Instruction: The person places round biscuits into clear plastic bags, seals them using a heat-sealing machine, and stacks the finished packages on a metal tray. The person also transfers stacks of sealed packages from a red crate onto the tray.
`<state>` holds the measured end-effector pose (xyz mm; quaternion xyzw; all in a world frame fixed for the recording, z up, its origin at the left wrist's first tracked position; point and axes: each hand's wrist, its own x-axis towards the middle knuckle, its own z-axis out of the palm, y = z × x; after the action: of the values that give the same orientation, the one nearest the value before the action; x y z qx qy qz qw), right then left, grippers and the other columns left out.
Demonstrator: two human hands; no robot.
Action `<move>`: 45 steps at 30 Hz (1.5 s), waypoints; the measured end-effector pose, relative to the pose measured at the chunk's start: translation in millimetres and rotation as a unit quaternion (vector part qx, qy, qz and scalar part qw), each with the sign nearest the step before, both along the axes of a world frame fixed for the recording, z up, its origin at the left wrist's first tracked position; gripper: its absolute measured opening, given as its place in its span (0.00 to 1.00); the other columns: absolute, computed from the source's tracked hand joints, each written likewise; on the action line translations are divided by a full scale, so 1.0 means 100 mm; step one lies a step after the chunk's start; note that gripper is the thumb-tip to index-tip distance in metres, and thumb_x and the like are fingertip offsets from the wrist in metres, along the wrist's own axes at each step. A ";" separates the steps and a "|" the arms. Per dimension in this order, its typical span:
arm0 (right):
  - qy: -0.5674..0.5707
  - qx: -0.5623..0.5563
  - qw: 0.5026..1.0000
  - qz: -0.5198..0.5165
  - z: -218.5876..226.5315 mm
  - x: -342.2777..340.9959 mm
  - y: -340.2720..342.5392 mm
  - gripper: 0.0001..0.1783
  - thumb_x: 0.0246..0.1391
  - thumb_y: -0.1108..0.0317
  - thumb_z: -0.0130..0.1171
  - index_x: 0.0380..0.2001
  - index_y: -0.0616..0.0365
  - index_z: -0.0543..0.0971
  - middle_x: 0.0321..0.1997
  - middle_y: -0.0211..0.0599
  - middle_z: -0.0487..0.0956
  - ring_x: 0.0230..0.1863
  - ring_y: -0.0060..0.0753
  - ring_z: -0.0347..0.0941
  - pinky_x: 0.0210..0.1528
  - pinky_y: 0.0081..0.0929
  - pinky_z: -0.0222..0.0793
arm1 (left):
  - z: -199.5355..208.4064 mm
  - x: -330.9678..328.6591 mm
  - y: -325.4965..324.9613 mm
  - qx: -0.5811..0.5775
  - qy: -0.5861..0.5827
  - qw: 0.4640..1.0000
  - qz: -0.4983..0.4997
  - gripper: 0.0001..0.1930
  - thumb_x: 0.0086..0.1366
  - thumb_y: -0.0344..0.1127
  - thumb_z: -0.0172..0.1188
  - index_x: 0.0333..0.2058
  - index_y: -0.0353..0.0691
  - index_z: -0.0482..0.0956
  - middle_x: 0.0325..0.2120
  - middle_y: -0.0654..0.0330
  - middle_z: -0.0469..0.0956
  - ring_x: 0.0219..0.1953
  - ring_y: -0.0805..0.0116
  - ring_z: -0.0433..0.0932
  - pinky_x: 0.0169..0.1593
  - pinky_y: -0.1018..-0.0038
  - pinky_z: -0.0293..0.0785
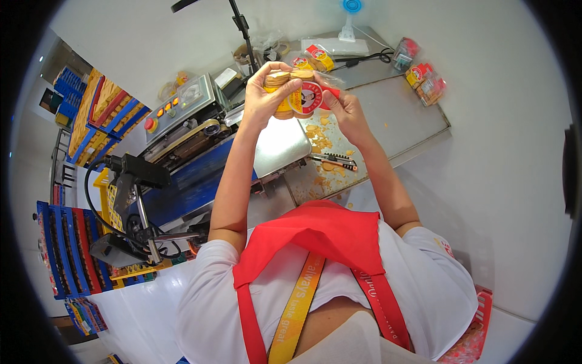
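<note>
Above the metal worktop I hold up a pack of round golden biscuits [283, 109], stacked in rows, with a yellow and red label [311, 97] across it. My left hand [265, 100] is wrapped round the pack's left side, its thumb over the front. At the right, my right hand [348, 113] pinches the red end of the label between thumb and fingers. Below the hands lie biscuit crumbs [321, 139] and a box cutter [335, 161] on the worktop.
A conveyor machine [200, 176] with a control panel and red stop button [150, 124] stands left. Finished biscuit packs [425, 84] lie at the worktop's right, a small blue fan [350, 7] at the back. Stacked crates [70, 249] and a camera on an arm [142, 170] are farther left.
</note>
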<state>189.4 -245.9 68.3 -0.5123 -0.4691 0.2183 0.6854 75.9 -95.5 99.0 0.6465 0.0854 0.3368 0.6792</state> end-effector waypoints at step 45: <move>-0.135 -0.007 0.977 -0.163 -0.63 -0.41 0.95 0.03 0.49 0.75 0.58 0.28 0.63 0.78 0.31 0.40 0.79 0.28 0.39 0.76 0.32 0.27 0.70 | -0.79 -0.68 0.04 0.212 0.087 0.880 0.417 0.06 0.57 0.29 0.64 0.32 0.34 0.83 0.30 0.58 0.81 0.28 0.75 0.78 0.32 0.80 0.75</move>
<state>148.3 -150.5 5.4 -0.6109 -0.4660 0.0360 0.6390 7.8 -91.0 20.3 0.7068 0.3323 0.5408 0.3123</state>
